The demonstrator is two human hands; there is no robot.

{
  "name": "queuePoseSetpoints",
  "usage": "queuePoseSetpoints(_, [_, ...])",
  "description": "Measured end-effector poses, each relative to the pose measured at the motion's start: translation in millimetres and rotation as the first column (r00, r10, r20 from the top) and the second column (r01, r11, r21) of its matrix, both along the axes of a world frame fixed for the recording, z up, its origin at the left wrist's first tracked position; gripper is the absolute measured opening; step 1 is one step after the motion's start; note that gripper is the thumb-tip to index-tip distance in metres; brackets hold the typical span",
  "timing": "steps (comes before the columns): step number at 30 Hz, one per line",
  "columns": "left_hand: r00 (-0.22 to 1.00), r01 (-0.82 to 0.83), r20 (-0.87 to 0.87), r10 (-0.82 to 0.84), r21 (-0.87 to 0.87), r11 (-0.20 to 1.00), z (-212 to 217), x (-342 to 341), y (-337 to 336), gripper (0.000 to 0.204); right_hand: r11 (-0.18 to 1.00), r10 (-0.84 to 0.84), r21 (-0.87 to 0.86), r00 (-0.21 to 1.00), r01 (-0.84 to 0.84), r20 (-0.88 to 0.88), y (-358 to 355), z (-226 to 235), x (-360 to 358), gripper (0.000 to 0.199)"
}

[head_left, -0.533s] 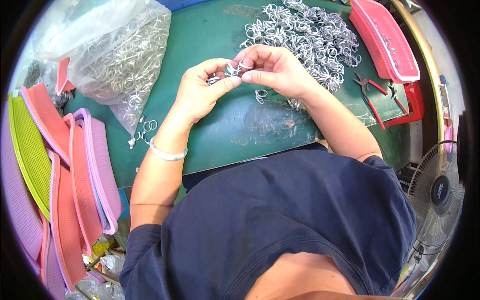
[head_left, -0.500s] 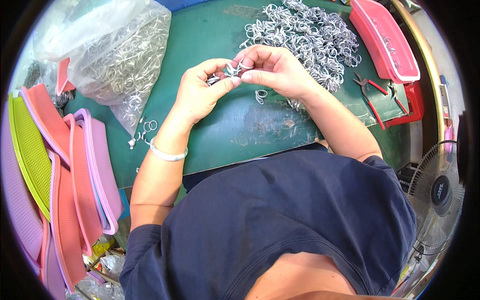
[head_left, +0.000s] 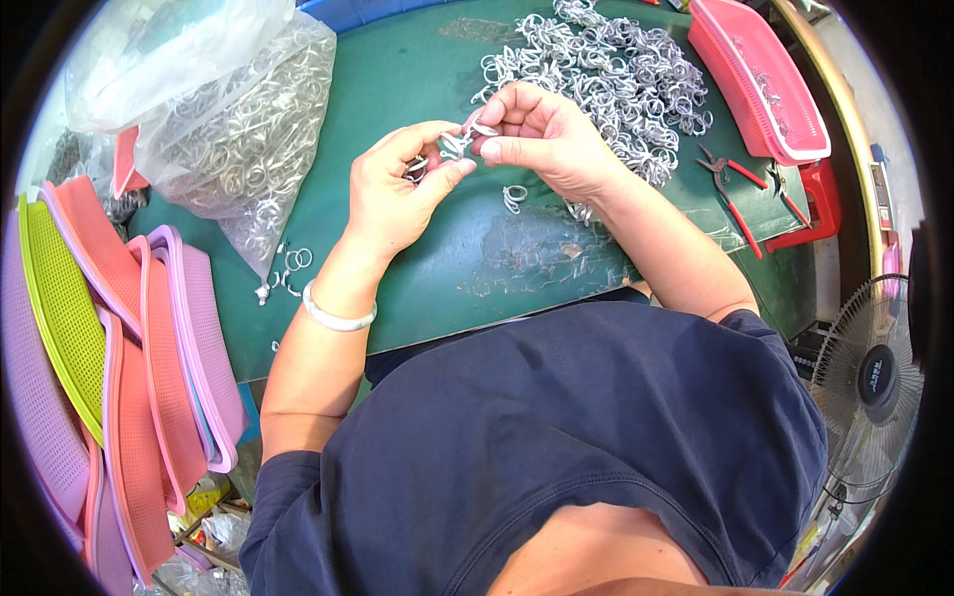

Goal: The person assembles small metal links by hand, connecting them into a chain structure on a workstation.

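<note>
My left hand [head_left: 393, 194] pinches a small silvery metal ring [head_left: 454, 146] between thumb and forefinger. More of the same rings [head_left: 415, 169] are tucked in its curled fingers. Close beside it, my right hand [head_left: 549, 144] grips another ring [head_left: 482, 130] between thumb and fingertips. Both hands are raised over the green table, almost meeting. A loose coiled ring [head_left: 514, 199] lies on the table below my right hand. Behind that hand spreads a large heap of grey metal rings [head_left: 606, 79]. Fine details of the held rings are too small to make out.
A clear plastic bag [head_left: 238, 129] full of rings stands at the left, with a few loose rings [head_left: 296, 260] near it. Stacked plastic baskets [head_left: 124, 397] fill the left side. Red-handled pliers [head_left: 730, 189], a pink basket [head_left: 765, 84] and a fan [head_left: 874, 377] are at the right.
My hands have drawn slightly apart, and the rings at the fingertips have turned a little. The whole view has shifted slightly.
</note>
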State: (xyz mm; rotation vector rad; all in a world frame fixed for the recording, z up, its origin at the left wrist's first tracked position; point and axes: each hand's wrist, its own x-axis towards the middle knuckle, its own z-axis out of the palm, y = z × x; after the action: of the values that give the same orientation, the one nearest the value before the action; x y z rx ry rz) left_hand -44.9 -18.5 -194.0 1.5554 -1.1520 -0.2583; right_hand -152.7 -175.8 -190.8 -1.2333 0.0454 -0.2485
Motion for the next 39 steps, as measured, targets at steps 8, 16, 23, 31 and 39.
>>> queuePoseSetpoints(8, [0.996, -0.018, 0.084, 0.018, -0.003, 1.0, 1.5, -1.1, 0.5, 0.031, 1.0, -0.004, 0.019, 1.0, 0.004, 0.027, -1.0, 2.3, 1.5, 0.029])
queuePoseSetpoints(16, [0.998, 0.0, -0.07, -0.004, -0.057, 0.998, -2.5, -5.4, -1.2, 0.033, 0.988, -0.031, -0.141, 0.981, 0.059, 0.194, 3.2, -0.8, 3.2, 0.041])
queuePoseSetpoints(23, [0.994, 0.001, -0.112, -0.011, -0.092, 0.996, -2.3, -9.1, 0.0, 0.039, 0.966, -0.036, -0.237, 0.961, 0.104, 0.273, 4.3, -2.3, 1.5, 0.045])
queuePoseSetpoints(31, [0.781, 0.181, -0.616, -0.103, 0.064, 0.981, 3.4, -6.4, 1.1, 0.027, 0.956, -0.067, -0.249, 0.942, 0.154, 0.328, 5.9, -2.0, 1.3, 0.045])
queuePoseSetpoints(39, [0.78, 0.098, -0.62, -0.083, -0.01, 0.995, 4.8, -11.1, -1.4, 0.02, 0.938, -0.074, -0.298, 0.942, 0.178, 0.329, 8.9, -0.5, 1.1, 0.045])
